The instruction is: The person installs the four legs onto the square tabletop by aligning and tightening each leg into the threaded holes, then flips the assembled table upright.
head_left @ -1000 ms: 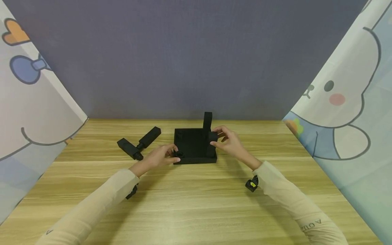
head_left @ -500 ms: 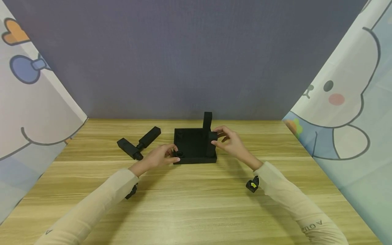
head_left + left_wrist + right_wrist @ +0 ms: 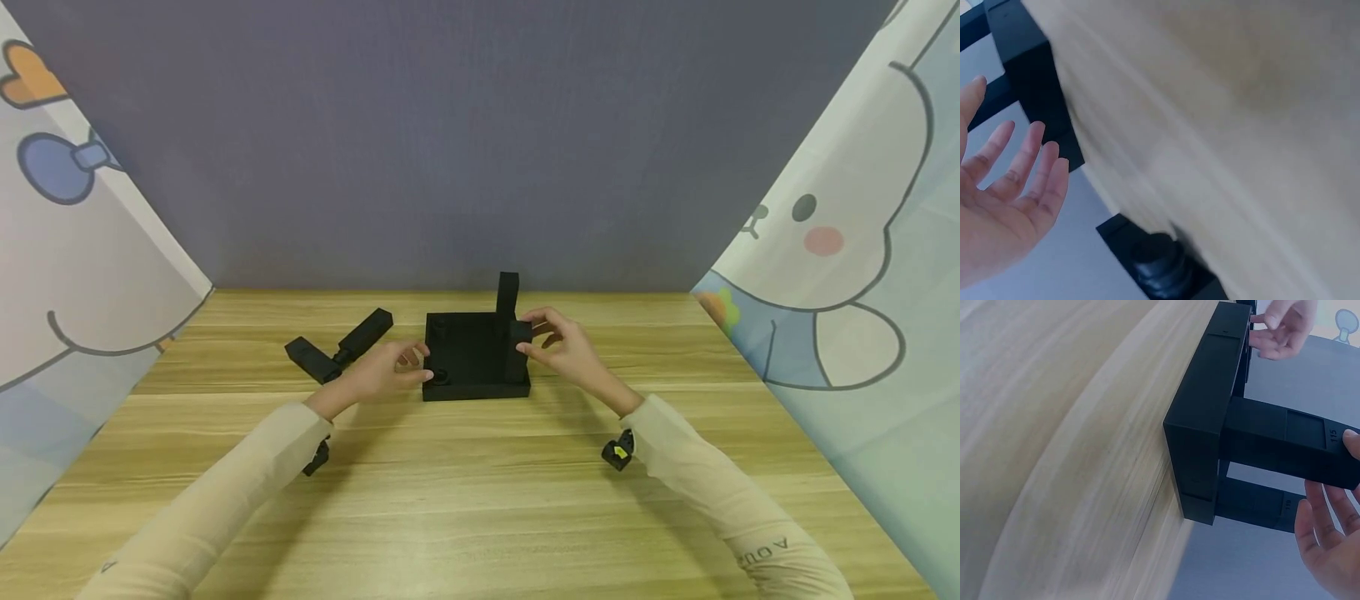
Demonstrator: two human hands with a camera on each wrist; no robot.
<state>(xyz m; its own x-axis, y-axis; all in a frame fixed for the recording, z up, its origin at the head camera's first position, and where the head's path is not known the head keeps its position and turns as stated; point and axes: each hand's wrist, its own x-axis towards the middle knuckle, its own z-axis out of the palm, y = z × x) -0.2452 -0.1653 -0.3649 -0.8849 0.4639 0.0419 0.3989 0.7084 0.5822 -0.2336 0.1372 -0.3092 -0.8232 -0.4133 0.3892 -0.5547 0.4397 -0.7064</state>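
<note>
Wood-grained desk (image 3: pixel 465 492) carries two loose posts (image 3: pixel 365 335) beyond and left of the relaxed, empty left grip (image 3: pixel 382 371), apparently still to be fitted into the black base (image 3: pixel 471 358) just right of it, where a rear post (image 3: pixel 507 293) and the front post (image 3: pixel 516 362) pinched by the right grip (image 3: pixel 564 346) stand upright, seemingly seated.

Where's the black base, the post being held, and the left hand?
Black base (image 3: pixel 476 391): head view, front wall.
Held post (image 3: pixel 1282 439): right wrist view, middle of its side.
Left hand (image 3: pixel 382 371): head view, back of hand.
</note>
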